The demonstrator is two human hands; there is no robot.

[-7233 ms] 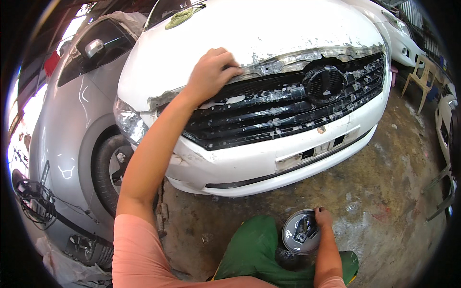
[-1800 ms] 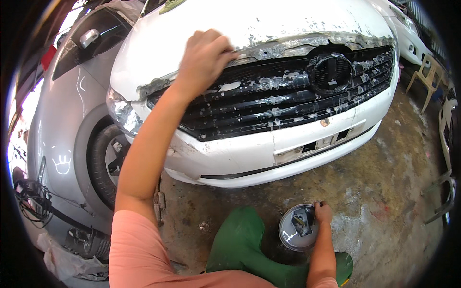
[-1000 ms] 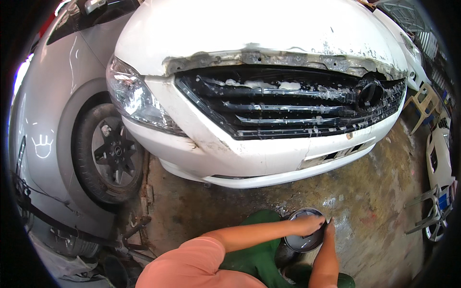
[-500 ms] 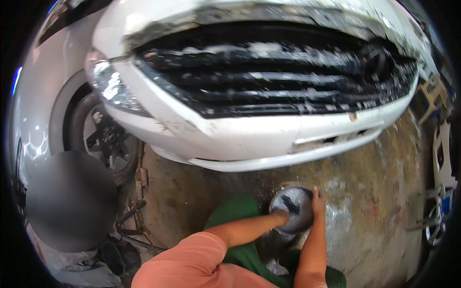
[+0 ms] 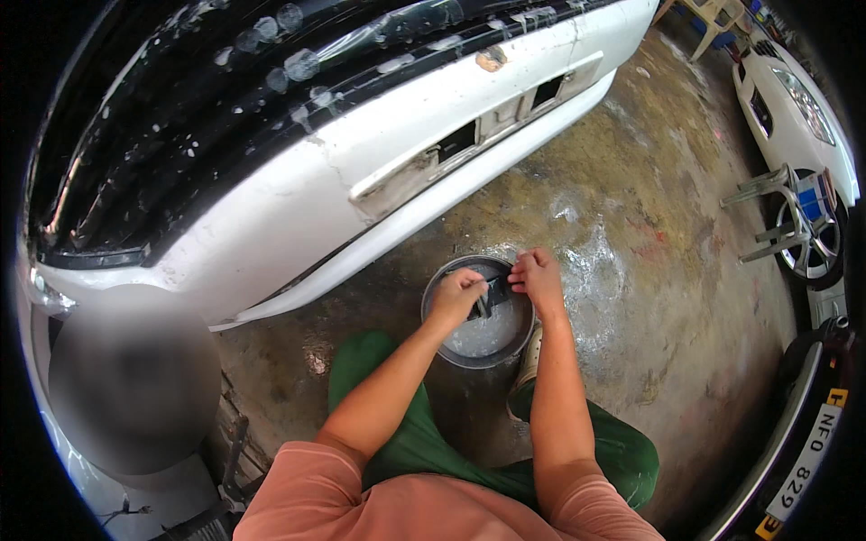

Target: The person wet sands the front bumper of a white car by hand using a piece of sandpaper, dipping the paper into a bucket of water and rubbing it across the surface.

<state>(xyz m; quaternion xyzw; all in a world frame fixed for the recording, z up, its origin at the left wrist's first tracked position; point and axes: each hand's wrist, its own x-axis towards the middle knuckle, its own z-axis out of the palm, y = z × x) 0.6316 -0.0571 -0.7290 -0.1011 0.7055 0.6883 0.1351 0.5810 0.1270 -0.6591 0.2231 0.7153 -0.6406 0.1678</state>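
Blurred patch: a grey smudge [image 5: 133,379] is covering the 8 o'clock part of the view, and nothing under it is readable.
Bumper: the white car's front bumper [image 5: 298,212] is sweeping from 9 o'clock up to 1 o'clock, its lower edge hanging just above the floor and passing close by the bucket's far rim.
Grille: the black grille [image 5: 207,99] is sitting above the bumper at 11 o'clock, dotted with pale splashes.
Left hand: the left hand [image 5: 457,296] is reaching over the bucket's near-left rim, fingers curled tight and pinching a small dark piece, possibly a bit of abrasive sheet; too small to name for sure.
Bucket: the round grey bucket [image 5: 444,347] is standing on the floor right at centre, cloudy water inside, between the bumper's edge and the person's knees.
Dark piece: the small dark piece [image 5: 492,296] is being held over the water, gripped from both sides.
Right hand: the right hand [image 5: 536,275] is meeting the left over the bucket at its 1 o'clock rim, fingers bent and closed on the same piece.
Floor: wet, stained concrete [image 5: 667,270] is opening out towards 3 o'clock, the widest free stretch here.
Stand: a metal stand [image 5: 776,212] is resting against another white car's wheel [image 5: 807,243] at 3 o'clock, well apart from the hands.
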